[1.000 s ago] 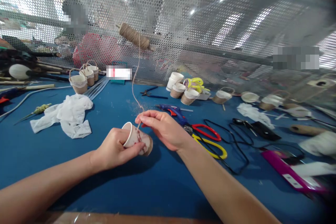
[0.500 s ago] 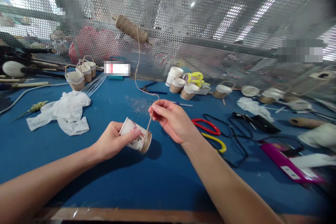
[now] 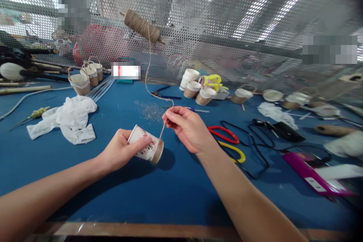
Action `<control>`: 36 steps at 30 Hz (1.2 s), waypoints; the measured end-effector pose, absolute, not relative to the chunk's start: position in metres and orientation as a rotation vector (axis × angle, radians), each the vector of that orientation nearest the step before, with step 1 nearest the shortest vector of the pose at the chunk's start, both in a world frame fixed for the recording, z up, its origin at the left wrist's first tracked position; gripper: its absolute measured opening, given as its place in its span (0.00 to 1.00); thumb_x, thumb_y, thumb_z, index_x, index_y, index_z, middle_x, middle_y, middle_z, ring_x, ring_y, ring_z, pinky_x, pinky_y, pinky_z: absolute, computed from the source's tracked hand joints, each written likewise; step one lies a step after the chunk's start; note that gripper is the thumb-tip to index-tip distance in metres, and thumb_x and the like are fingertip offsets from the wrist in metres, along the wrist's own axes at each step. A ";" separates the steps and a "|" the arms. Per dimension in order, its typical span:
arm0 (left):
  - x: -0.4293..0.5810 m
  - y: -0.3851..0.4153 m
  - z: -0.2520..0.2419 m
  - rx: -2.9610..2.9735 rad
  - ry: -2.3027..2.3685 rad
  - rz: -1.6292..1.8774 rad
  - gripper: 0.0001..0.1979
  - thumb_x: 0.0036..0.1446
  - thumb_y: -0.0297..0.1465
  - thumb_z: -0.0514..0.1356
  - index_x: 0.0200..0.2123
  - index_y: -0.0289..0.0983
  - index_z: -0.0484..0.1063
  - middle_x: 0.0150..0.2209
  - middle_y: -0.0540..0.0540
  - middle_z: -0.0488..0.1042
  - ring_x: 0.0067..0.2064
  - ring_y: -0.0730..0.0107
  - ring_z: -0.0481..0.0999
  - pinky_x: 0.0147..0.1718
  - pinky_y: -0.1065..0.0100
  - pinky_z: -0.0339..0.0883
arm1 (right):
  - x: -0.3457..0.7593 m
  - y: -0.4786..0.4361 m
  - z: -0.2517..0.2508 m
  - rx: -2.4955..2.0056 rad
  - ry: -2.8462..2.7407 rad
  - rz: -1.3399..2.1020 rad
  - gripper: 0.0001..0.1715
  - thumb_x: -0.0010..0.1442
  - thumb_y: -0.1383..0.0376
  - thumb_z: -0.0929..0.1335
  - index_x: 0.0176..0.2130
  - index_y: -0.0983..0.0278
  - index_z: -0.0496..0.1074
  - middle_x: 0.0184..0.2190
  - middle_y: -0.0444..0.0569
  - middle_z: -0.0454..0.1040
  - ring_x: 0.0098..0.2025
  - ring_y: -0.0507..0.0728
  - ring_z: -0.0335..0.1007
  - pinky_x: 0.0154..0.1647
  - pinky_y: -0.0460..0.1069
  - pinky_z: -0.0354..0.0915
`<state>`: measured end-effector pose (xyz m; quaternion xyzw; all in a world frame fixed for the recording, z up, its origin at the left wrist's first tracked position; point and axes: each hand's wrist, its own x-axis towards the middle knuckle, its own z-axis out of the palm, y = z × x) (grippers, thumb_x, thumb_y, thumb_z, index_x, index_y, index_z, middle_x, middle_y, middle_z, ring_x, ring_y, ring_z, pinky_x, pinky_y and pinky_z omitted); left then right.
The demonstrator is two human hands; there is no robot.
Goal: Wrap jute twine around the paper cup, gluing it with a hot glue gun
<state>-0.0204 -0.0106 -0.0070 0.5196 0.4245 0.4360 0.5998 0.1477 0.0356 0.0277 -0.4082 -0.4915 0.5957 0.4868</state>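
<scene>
My left hand (image 3: 121, 149) grips a white paper cup (image 3: 141, 136) with red and black print, tilted on its side above the blue table. Twine (image 3: 159, 152) is wound in a band around one end of the cup. From that band the strand rises to my right hand (image 3: 185, 126), which pinches it between thumb and fingers. Beyond the fingers the twine runs slack up to a spool (image 3: 141, 26) hung on a stick at the mesh panel.
Twine-wrapped cups with handles stand at the back left (image 3: 80, 84) and back centre (image 3: 205, 95). White cloth (image 3: 68, 119) lies left; pliers (image 3: 166, 94) lie behind my hands. Red-handled (image 3: 224, 135) and yellow-handled (image 3: 234, 151) tools, black cords and a purple power strip (image 3: 309, 174) lie right.
The cup has turned slightly in my left hand, its print showing differently. My right hand keeps its pinch on the twine. The whole view has shifted a little.
</scene>
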 end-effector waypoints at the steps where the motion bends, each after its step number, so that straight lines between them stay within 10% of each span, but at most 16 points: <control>1: -0.021 -0.011 -0.007 1.222 0.982 1.015 0.13 0.46 0.37 0.61 0.23 0.31 0.75 0.20 0.46 0.76 0.21 0.75 0.71 0.22 0.75 0.64 | 0.148 0.036 0.027 -1.001 -1.196 1.449 0.07 0.44 0.66 0.70 0.26 0.65 0.66 0.23 0.43 0.71 0.25 0.47 0.62 0.30 0.46 0.57; 36: -0.025 -0.018 -0.003 1.736 0.993 1.237 0.14 0.51 0.32 0.57 0.16 0.32 0.69 0.14 0.51 0.64 0.17 0.80 0.57 0.14 0.77 0.52 | 0.136 0.027 0.007 -1.175 -1.260 1.567 0.10 0.44 0.63 0.70 0.26 0.65 0.65 0.24 0.44 0.70 0.26 0.49 0.65 0.29 0.47 0.59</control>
